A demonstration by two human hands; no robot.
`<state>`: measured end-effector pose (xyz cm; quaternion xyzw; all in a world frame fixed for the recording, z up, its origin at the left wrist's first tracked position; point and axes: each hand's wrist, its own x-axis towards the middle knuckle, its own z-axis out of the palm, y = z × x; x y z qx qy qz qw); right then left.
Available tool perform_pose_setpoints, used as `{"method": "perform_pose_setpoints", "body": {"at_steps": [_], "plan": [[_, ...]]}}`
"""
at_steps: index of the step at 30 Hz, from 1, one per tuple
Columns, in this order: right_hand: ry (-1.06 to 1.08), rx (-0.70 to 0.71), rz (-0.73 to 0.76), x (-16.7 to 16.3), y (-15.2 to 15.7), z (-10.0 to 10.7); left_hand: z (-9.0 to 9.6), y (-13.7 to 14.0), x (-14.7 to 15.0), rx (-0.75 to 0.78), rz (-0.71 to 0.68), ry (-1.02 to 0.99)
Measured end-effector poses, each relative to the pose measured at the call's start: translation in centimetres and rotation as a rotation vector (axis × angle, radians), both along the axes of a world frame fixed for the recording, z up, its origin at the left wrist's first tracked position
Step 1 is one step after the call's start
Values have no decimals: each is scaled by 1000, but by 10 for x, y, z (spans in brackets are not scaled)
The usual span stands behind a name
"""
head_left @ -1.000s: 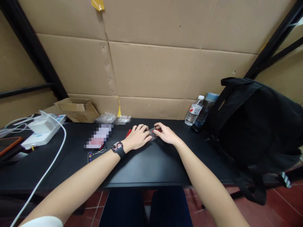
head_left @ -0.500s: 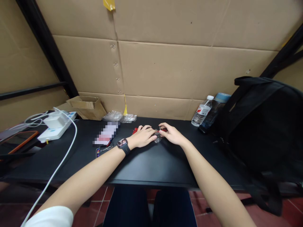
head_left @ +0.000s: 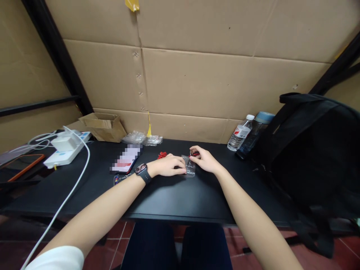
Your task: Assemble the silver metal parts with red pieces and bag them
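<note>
At the middle of the black table, my left hand pinches the left edge of a small clear plastic bag. A black watch is on that wrist. Just right of the bag, my right hand has thumb and fingertips curled together on a small red cord-like item, mostly hidden by the fingers. A thin pale edge shows at those fingertips. Behind my left hand lies a little heap of red pieces, too small to make out.
Left of my hands lie a phone and a keychain. Behind are clear packets and an open cardboard box. A power strip trails a white cable. On the right stand a water bottle, a blue-lidded bottle and a black backpack.
My left hand has drawn back slightly toward me and its fingers have curled in. More of the clear bag and the red heap shows now. My right hand stays nearly in place.
</note>
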<state>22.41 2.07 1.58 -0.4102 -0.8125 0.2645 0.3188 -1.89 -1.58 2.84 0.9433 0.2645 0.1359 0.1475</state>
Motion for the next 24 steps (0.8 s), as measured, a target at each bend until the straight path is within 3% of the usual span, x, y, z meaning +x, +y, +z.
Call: {"method": "perform_pose_setpoints", "body": {"at_steps": [6,14,24], "plan": [[26,66,-9,8,-4,12,-7,2,0,22,21,43],[-227,119,-51,22,-16,34,-20,-1,7,124,131,113],[-466,20,-13,25,-21,36,-19,-2,10,131,147,154]]}}
